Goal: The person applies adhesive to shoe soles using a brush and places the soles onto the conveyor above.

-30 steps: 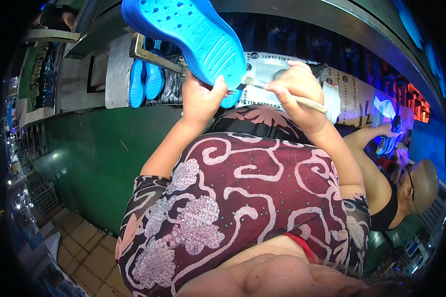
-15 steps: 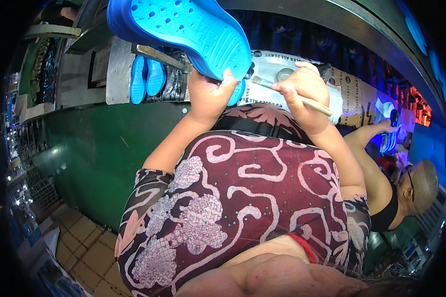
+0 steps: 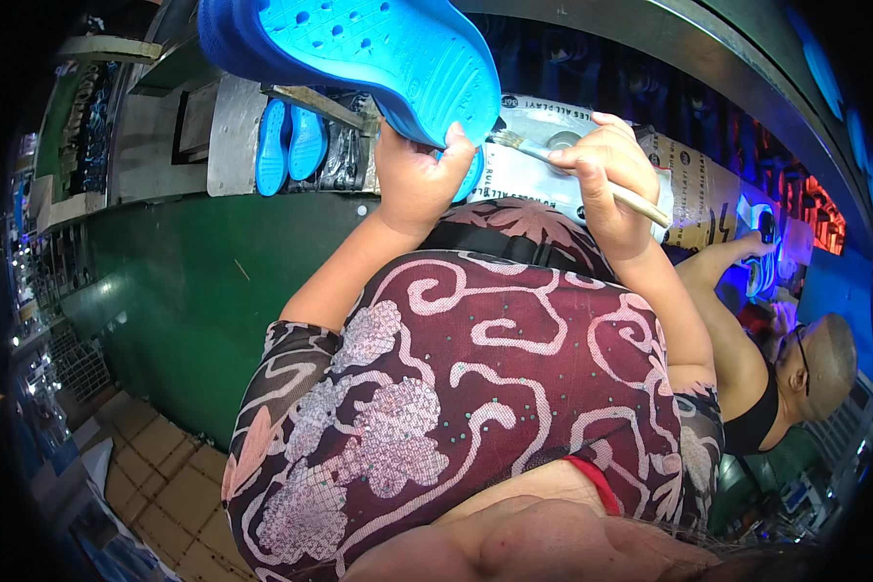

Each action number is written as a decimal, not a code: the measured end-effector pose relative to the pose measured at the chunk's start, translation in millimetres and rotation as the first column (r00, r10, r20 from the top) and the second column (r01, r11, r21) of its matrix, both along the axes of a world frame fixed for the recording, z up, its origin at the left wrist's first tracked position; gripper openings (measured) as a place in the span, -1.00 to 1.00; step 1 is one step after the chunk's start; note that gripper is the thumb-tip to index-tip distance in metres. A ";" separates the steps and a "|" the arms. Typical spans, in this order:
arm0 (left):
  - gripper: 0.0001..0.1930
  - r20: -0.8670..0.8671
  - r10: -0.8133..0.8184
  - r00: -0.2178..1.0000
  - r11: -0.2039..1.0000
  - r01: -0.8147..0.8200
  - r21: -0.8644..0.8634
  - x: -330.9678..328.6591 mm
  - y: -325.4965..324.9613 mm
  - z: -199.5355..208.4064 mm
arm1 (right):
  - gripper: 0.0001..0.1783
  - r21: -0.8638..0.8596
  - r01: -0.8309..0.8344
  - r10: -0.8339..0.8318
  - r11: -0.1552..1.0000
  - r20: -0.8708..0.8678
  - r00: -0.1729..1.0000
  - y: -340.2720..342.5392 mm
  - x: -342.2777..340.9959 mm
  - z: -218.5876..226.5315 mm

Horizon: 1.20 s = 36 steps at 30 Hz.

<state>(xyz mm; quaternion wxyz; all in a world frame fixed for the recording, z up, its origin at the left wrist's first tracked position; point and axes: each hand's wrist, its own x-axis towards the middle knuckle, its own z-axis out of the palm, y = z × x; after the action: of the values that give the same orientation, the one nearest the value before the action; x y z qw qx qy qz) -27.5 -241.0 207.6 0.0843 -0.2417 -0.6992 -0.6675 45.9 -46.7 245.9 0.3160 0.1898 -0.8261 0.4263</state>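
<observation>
A bright blue shoe sole (image 3: pixel 378 58) with a pattern of holes is held up by my left hand (image 3: pixel 417 175), thumb on its near end and the fingers beneath. My right hand (image 3: pixel 616 179) grips a paintbrush (image 3: pixel 630 202) by its pale wooden handle. The bristles point left, close to the sole's edge; whether they touch it I cannot tell. Below the brush is a small round metal container (image 3: pixel 561 143) on printed white sheeting (image 3: pixel 519 184). Part of another blue sole (image 3: pixel 472 177) shows behind my left hand.
Two blue soles (image 3: pixel 289 145) lie on the work surface at left, beside a wooden bar (image 3: pixel 312 105). A metal rail (image 3: pixel 689 34) crosses the top right, above a dark row of machinery. At right a co-worker's hand (image 3: pixel 755 244) reaches to a lit shoe part (image 3: pixel 761 276).
The brush and my right hand have shifted slightly right and down, away from the sole's edge. The sole in my left hand has moved slightly.
</observation>
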 end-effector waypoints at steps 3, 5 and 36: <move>-0.64 0.029 -0.039 0.999 0.998 0.040 -0.051 -0.8 -3.3 1.0 | -0.83 0.053 0.001 -0.001 0.999 -0.001 1.000 -5.2 -0.4 1.9; -0.61 0.088 -0.044 0.995 0.999 0.042 0.020 0.0 -3.6 1.0 | -0.83 0.042 0.044 -0.045 0.998 0.024 0.999 -3.6 2.7 -1.0; -0.55 0.520 -0.847 0.113 0.439 0.701 0.562 -47.0 227.8 117.3 | -0.62 -0.477 0.623 -0.414 0.620 0.476 0.776 43.3 106.3 -91.0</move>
<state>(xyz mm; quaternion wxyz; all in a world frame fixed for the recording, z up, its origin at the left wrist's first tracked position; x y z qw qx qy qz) -74.5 -13.1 324.9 -0.5536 -0.2614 -0.3677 -0.7000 152.1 -3.5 155.0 0.3322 -0.2451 -0.7003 0.5824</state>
